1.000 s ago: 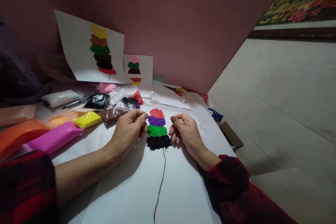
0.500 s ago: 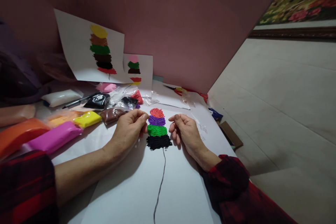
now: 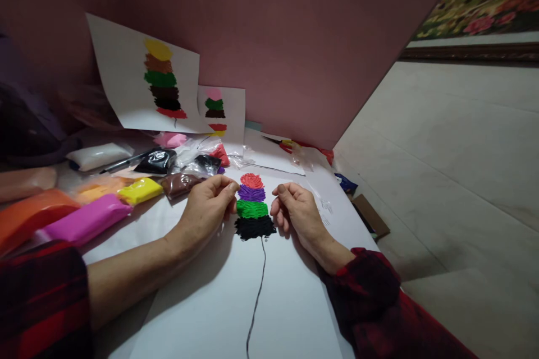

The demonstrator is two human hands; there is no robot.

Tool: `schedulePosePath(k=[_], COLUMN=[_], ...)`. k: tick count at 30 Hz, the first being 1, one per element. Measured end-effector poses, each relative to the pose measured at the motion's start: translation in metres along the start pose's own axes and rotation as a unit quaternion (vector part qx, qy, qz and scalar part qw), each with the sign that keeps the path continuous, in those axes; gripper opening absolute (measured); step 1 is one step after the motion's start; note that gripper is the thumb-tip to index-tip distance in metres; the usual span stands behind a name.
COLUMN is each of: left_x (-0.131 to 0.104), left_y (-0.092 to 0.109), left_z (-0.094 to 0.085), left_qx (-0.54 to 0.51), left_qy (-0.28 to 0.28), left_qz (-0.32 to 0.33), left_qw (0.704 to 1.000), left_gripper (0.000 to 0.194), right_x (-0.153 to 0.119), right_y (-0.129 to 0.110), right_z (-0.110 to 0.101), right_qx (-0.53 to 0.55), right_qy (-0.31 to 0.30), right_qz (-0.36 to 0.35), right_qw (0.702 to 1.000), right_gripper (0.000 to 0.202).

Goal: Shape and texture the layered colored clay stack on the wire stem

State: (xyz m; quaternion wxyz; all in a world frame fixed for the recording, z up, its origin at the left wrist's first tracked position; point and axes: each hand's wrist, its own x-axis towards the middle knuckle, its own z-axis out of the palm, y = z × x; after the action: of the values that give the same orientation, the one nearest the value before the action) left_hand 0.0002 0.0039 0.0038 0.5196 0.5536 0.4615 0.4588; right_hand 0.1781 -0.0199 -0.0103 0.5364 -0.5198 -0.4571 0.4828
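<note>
Your left hand (image 3: 210,205) pinches its fingers together, your right hand (image 3: 301,210) curls its own, tips meeting or not I cannot tell, and an inward slip of either could smear the striped clay-like stack (image 3: 253,208) lying between them on the white paper (image 3: 210,308).

Four bands (image 3: 251,209) on near paper (image 3: 206,303); two propped sheets (image 3: 126,78); one scissors (image 3: 286,146); one painting (image 3: 484,14).
</note>
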Motion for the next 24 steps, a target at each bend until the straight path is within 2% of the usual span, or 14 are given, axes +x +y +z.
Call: schedulePosePath(k=[10,15,24], left_x=[0.0006,-0.0003,0.0], left_y=[-0.0011,0.0001,0.0001], left_z=[-0.0004,0.0006,0.0011], left_qx=[0.006,0.004,0.004], left_qy=[-0.012,-0.012,-0.008], left_qz=[0.002,0.002,-0.003], left_qw=[1.0,1.0,1.0], left_gripper=[0.017,0.017,0.017], right_x=[-0.0013,-0.0022,-0.0007], right_y=[-0.0008,-0.0025,-0.0021], right_z=[0.0011,0.0016,0.0021], right_qx=[0.001,-0.021,-0.034], right_qy=[-0.014,-0.006,0.007], right_qz=[-0.006,0.008,-0.008], right_qw=[1.0,1.0,0.999], right_gripper=[0.039,0.032,0.018])
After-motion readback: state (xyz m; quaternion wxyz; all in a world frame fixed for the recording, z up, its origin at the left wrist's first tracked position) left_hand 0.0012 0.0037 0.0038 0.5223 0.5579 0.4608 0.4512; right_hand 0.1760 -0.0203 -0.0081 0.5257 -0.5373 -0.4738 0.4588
